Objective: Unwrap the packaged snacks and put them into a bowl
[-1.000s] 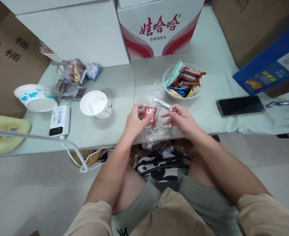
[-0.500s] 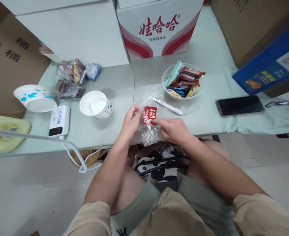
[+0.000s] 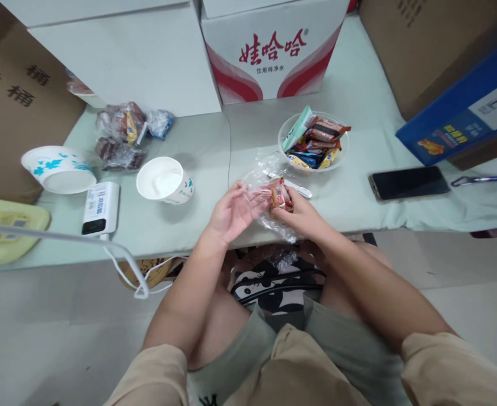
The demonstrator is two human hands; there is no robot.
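Observation:
A small red snack packet (image 3: 280, 195) is in my right hand (image 3: 300, 215), its fingers and thumb closed round the lower right side. Crinkled clear plastic wrap (image 3: 259, 172) spreads behind and below the packet. My left hand (image 3: 236, 213) has its palm turned up and grips the left part of the wrap, some fingers reaching under the film toward the packet. Just behind the right hand lies a slim white tool (image 3: 302, 190), partly covered by wrap and fingers. Beyond it stands a clear bowl (image 3: 346, 152) of wrapped snacks (image 3: 322, 135).
Left on the table are a paper cup (image 3: 164, 180), a tilted paper bowl (image 3: 58, 169), a white power bank (image 3: 101, 207) with cable, and plastic-wrapped snack bundles (image 3: 121, 135). Cartons (image 3: 269, 56) line the back. A phone (image 3: 409, 183) and a pen (image 3: 480, 179) lie right.
The red packet has been turned over and shifted right into my right hand. My left palm has rolled upward, pulling the wrap out to the left. The white tool is now partly covered.

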